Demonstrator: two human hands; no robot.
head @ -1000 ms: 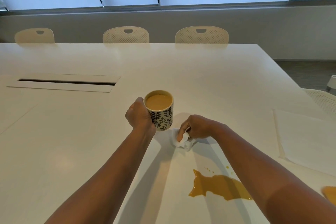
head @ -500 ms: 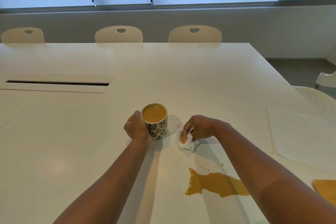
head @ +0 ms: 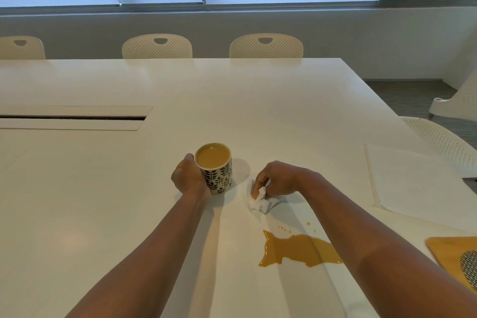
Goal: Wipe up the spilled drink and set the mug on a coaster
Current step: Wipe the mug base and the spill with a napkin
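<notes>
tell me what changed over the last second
The left hand brought the mug down from the air onto the table, keeping its grip. The right hand still pinches the tissue beside the mug. The spill is unwiped, as before.

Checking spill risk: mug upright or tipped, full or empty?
Upright and nearly full. The mug stands on the table, tan liquid level near its rim, left hand gripping it.
</notes>
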